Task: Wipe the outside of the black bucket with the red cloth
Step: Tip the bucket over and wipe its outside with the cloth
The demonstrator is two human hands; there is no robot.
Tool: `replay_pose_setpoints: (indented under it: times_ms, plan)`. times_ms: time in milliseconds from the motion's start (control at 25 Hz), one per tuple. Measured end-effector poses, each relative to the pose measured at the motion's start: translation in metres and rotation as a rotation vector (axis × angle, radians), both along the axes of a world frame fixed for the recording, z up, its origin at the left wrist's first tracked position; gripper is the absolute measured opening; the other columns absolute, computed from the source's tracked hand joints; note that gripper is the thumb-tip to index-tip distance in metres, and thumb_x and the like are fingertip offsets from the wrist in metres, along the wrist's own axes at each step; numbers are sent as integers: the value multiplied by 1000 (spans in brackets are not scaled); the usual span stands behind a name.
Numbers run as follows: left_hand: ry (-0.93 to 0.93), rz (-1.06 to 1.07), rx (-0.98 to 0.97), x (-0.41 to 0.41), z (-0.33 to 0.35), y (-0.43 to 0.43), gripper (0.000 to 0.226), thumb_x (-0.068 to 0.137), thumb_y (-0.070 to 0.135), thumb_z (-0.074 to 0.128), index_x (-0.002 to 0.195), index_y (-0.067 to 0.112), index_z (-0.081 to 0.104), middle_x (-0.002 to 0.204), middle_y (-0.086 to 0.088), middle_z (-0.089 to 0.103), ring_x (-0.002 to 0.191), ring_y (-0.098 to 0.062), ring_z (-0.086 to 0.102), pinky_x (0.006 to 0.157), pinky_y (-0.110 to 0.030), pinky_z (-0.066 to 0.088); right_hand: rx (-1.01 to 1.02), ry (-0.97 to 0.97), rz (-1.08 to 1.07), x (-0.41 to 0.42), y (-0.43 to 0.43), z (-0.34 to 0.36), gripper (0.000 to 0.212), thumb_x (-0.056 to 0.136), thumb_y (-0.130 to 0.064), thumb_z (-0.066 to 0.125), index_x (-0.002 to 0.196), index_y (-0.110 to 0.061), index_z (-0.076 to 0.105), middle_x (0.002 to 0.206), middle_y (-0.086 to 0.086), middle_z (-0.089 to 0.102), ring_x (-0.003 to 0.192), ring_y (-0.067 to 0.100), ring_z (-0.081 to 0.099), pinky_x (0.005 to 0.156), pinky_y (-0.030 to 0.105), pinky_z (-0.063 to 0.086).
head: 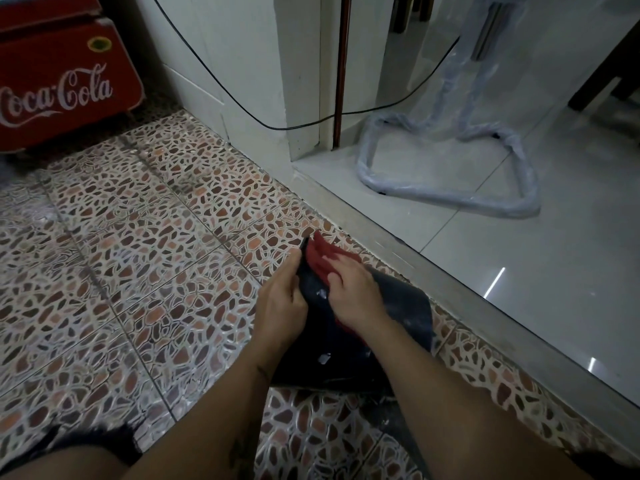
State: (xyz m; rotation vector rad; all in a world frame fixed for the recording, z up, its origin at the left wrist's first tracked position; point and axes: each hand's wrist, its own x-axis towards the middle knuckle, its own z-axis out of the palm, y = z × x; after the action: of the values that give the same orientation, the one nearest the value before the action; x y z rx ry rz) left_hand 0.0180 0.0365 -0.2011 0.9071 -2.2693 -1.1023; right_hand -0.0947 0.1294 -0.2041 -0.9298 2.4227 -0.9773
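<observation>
The black bucket (405, 303) lies on its side on the patterned floor, just in front of me, its surface flecked with white marks. My left hand (282, 301) grips the bucket's left edge and holds it steady. My right hand (356, 292) presses the red cloth (320, 256) flat against the bucket's upper side. Part of the cloth sticks out beyond my fingers at the far end, and a strip of red shows under my right wrist. My forearms hide the near part of the bucket.
A raised grey stone step (450, 271) runs diagonally right of the bucket, with glossy white tiles beyond. A plastic-wrapped metal stand (450, 195) sits on those tiles. A red Coca-Cola cooler (65, 84) stands far left. A black cable (242, 105) hangs along the white wall.
</observation>
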Motion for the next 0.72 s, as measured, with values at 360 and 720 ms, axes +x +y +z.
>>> replay_pose_setpoints:
  times_ms: [360,720]
  plan:
    - [-23,1,72,-10,18,4,46,99,13,41,142,26,49,141,-2,55,126,-21,51,106,-31,40,199,-38,-243,-40,35,-5,29,94,-16,44,108,-18,70,120,15,67,108,35,59,88,37,44]
    - [-118,36,135,-14,19,-2,47,99,12,40,144,26,47,134,-7,59,118,-22,55,91,-22,37,-90,136,-45,13,80,-18,54,86,-27,41,133,-29,66,143,-5,57,135,10,42,118,32,28]
